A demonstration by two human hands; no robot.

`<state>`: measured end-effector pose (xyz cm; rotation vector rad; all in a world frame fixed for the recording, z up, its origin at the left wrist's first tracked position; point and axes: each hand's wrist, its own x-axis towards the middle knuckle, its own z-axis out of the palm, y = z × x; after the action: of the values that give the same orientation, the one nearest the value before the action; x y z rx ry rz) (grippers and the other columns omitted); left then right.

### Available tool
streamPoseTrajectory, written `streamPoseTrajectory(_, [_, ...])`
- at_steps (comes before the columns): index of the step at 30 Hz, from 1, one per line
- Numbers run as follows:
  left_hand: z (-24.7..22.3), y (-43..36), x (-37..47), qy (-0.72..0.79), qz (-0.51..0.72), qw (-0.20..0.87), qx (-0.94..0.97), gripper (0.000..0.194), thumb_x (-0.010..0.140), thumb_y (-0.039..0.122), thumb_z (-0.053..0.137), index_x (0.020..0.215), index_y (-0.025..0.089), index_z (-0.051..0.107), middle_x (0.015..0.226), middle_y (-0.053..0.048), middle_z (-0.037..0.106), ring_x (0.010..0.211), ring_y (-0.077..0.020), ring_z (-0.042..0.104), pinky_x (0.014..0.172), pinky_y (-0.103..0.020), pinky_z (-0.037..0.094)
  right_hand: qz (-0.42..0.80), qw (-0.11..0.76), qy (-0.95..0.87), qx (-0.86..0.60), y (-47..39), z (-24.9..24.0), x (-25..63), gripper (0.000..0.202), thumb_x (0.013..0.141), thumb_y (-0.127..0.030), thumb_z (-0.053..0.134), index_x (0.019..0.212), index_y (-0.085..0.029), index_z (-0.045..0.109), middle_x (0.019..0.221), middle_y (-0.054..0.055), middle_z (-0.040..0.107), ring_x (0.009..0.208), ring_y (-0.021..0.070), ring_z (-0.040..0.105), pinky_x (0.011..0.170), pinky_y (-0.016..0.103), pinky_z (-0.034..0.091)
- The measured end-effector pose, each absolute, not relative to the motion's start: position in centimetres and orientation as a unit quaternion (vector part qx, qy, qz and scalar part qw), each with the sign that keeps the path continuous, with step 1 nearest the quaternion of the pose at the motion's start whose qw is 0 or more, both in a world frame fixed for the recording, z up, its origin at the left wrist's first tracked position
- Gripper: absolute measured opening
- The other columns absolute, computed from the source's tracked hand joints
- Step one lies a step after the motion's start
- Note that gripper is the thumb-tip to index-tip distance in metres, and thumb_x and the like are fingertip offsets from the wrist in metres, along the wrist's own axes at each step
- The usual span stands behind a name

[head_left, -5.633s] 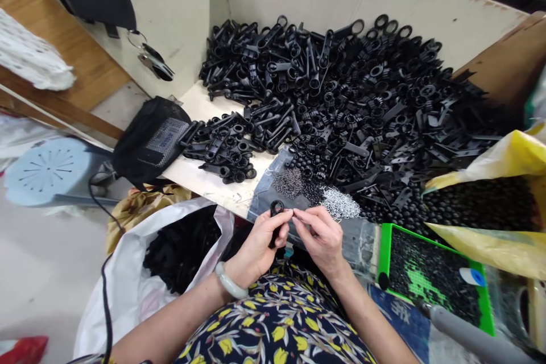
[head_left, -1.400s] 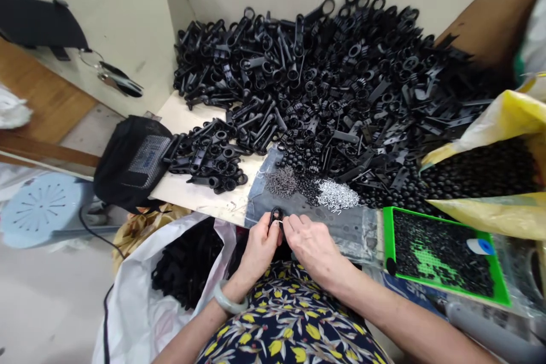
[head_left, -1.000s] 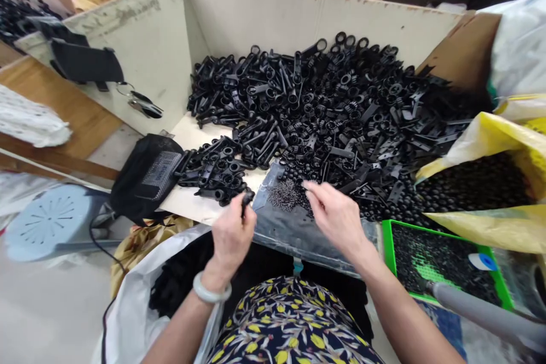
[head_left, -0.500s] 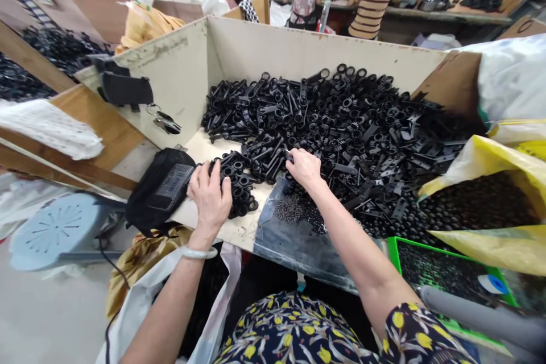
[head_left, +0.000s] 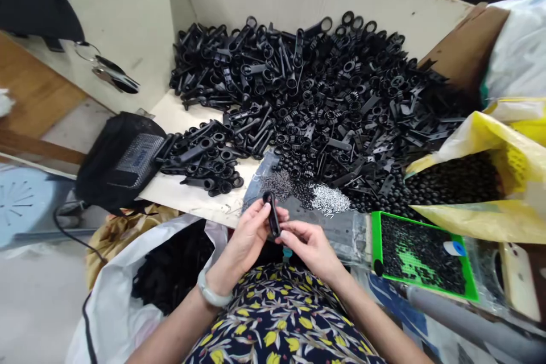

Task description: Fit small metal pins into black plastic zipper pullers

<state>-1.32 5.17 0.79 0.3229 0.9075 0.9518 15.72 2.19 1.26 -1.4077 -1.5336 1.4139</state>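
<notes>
A slim black plastic lever [head_left: 272, 213] with a ring end stands upright between both my hands, just in front of the table's near edge. My left hand [head_left: 249, 235] pinches its upper half from the left. My right hand [head_left: 307, 245] grips its lower end from the right. Behind them lies a huge heap of black plastic parts [head_left: 324, 96]. A smaller cluster of black levers [head_left: 200, 156] sits at the left. On a clear plastic sheet [head_left: 345, 227] lie little piles of dark springs [head_left: 277, 183] and silver pins [head_left: 329, 199].
A green tray [head_left: 420, 256] of tiny black pieces stands at the right, beside a yellow bag [head_left: 482, 187] of black beads. A white bag [head_left: 140, 290] of black parts hangs below the table at the left, near a black mesh pouch [head_left: 121, 159]. A grey tube [head_left: 464, 324] crosses the lower right.
Both hands have come back from the heaps to my lap edge. The left hand left the small cluster; both now hold one lever together. The camera has tilted down.
</notes>
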Motion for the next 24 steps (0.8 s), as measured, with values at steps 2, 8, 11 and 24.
streamPoseTrajectory(2, [0.8,5.0,-2.1,0.453,0.437,0.758,0.174,0.032,0.086,0.042,0.077,0.100,0.019,0.060,0.081,-0.001,0.069,0.074,-0.0147,0.066,0.074,-0.028,0.054,0.445,0.282,-0.642,-0.557,2.2,0.9,16.6,0.027,0.102,-0.037,0.057,0.104,-0.021,0.078,0.094,0.004,0.077,0.083,0.0189,0.070,0.077,0.029,0.053])
streamPoseTrajectory(8, [0.7,4.2,-2.7,0.509,0.390,0.717,0.272,0.041,0.084,0.043,0.074,0.112,0.019,0.056,0.079,0.003,0.063,0.071,-0.0119,0.059,0.075,-0.028,0.052,0.154,0.158,-0.750,-0.623,6.6,-0.7,18.0,0.025,0.106,-0.030,0.050,0.109,-0.022,0.073,0.101,0.005,0.072,0.085,0.0174,0.069,0.072,0.025,0.046])
streamPoseTrajectory(11, [0.7,4.0,-2.6,0.507,0.378,0.725,0.274,0.039,0.082,0.041,0.074,0.109,0.019,0.056,0.078,0.003,0.061,0.069,-0.0114,0.056,0.073,-0.028,0.051,0.105,0.113,-0.758,-0.633,7.7,-1.3,17.0,0.024,0.106,-0.035,0.052,0.107,-0.023,0.073,0.100,0.003,0.071,0.080,0.0167,0.067,0.064,0.025,0.040])
streamPoseTrajectory(24, [0.5,4.5,-3.1,0.527,0.372,0.711,0.280,0.037,0.083,0.037,0.070,0.109,0.018,0.053,0.076,0.001,0.065,0.062,-0.0117,0.055,0.059,-0.025,0.040,0.126,0.133,-0.775,-0.604,7.6,-1.6,17.9,0.020,0.105,-0.034,0.056,0.097,-0.021,0.070,0.093,0.001,0.069,0.082,0.0158,0.066,0.068,0.026,0.040])
